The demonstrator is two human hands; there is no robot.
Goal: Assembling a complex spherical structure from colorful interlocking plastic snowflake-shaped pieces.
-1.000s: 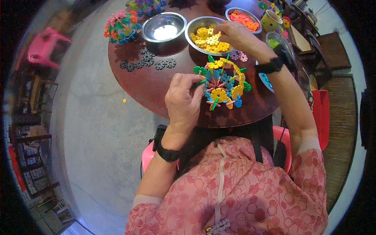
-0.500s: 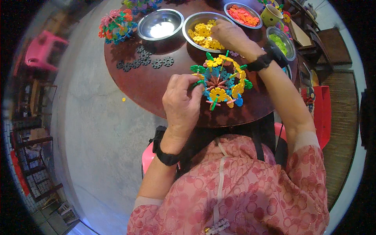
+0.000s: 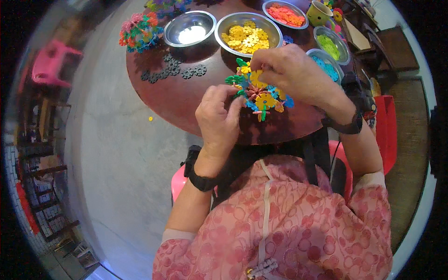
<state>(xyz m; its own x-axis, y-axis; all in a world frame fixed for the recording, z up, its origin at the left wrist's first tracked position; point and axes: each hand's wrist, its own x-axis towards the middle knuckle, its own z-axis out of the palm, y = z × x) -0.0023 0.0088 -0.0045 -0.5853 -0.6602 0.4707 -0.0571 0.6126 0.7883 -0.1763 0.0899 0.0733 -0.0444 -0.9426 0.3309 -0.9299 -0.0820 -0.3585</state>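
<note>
A round openwork model of interlocking flower-shaped plastic discs (image 3: pixel 265 100), in yellow, green, blue and brown, is held over the table's near edge. My left hand (image 3: pixel 218 112) pinches a green disc on its left side between thumb and fingers. Above the model's far side is my right hand (image 3: pixel 298 74), its fingers bent and closed on a yellow flower-shaped disc (image 3: pixel 258 78). That hand covers the model's right part, and I cannot tell whether the disc is joined to it. Beyond the hands stands a metal bowl (image 3: pixel 228 48) of loose yellow discs.
Left of it sits another metal bowl (image 3: pixel 173 41), with black discs (image 3: pixel 173 67) lying nearby. Bowls of orange (image 3: pixel 266 5), green (image 3: pixel 347 59) and blue discs (image 3: pixel 339 77) line the right. A colourful finished-looking cluster (image 3: pixel 140 31) stands far left. One yellow disc (image 3: pixel 150 119) lies on the floor.
My right hand has left the yellow bowl and come back toward me, over the model, with a yellow disc at its fingers. My left hand keeps its hold.
</note>
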